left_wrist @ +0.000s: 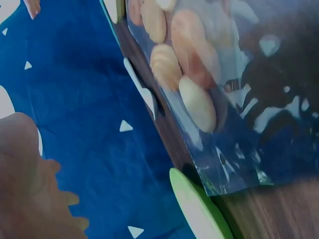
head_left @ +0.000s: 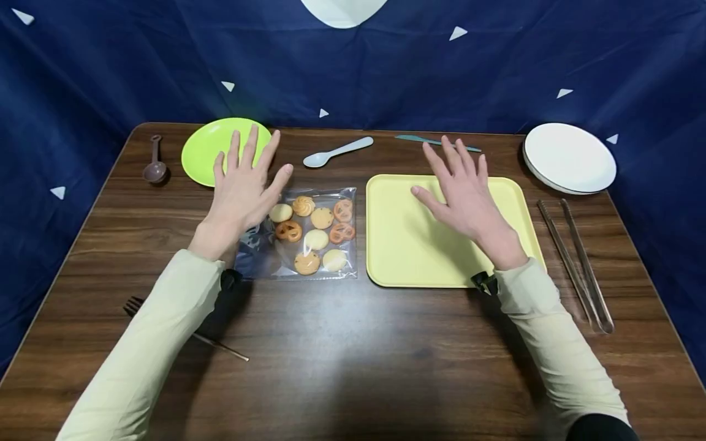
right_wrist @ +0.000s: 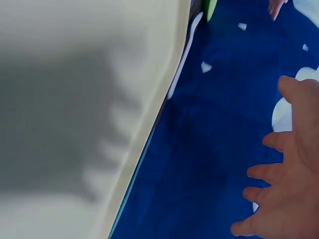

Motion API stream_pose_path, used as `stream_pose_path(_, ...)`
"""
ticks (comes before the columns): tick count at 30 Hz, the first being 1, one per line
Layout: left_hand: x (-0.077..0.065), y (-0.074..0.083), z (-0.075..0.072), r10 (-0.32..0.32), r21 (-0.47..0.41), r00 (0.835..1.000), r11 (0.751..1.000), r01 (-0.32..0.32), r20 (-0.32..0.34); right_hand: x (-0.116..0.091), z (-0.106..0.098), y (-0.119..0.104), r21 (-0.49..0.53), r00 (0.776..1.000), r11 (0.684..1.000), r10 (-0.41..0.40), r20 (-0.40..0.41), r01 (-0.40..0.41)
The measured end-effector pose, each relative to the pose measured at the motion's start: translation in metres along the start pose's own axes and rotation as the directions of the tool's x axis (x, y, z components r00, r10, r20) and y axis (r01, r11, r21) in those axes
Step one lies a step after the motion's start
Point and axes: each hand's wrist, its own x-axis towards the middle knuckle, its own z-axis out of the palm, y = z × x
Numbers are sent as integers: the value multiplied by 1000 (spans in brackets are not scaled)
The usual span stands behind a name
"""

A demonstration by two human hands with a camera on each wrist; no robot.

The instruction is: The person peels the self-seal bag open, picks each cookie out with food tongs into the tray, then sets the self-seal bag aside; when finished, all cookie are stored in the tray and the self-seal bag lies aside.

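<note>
My left hand (head_left: 241,190) hovers with fingers spread between a green plate (head_left: 201,150) and a clear bag of cookies (head_left: 317,239), holding nothing. Round cookies and pretzel shapes show through the plastic, which also fills much of the left wrist view. Over a yellow tray (head_left: 397,257) hangs my right hand (head_left: 464,199), its fingers spread too and nothing in its grasp. That hand's shadow falls on the tray's bare surface in the right wrist view. Behind the hands lie a pale blue spoon (head_left: 337,152) and a teal knife (head_left: 413,138), partly hidden by the right fingertips.
White plates (head_left: 570,158) are stacked at the back right, with metal tongs (head_left: 584,275) in front of them. A brown measuring spoon (head_left: 155,166) lies at the back left. Beneath my left forearm is a fork (head_left: 220,346), its middle hidden. A blue curtain (head_left: 353,73) hangs behind the table.
</note>
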Motion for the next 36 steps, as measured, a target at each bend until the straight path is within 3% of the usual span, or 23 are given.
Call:
stream_pose_path(5,-6,9,6,71,-19,995,997,-70,64,-3,9,-16,6,992,994,-113,54,113)
stream_pose_path(10,-13,16,15,169,-14,973,986,-169,156,-4,19,-25,36,956,964,-268,118,265)
stream_pose_path(13,-18,19,21,238,-26,944,971,-238,228,-5,25,-31,60,922,934,-357,148,352)
stream_pose_path(19,-28,23,31,363,-63,858,929,-366,362,-11,37,-53,76,857,882,-471,209,466)
stream_pose_path(23,-33,28,38,366,-80,826,926,-369,428,-14,43,-73,44,838,870,-487,245,492)
stream_pose_path(27,-36,31,43,329,-85,812,940,-330,482,-15,48,-89,2,816,856,-494,300,517)
stream_pose_path(31,-38,32,45,322,-81,813,942,-324,485,-12,56,-99,-42,792,839,-495,357,543)
stream_pose_path(36,-39,31,47,319,-79,814,943,-323,486,-8,62,-105,-89,783,826,-485,389,556)
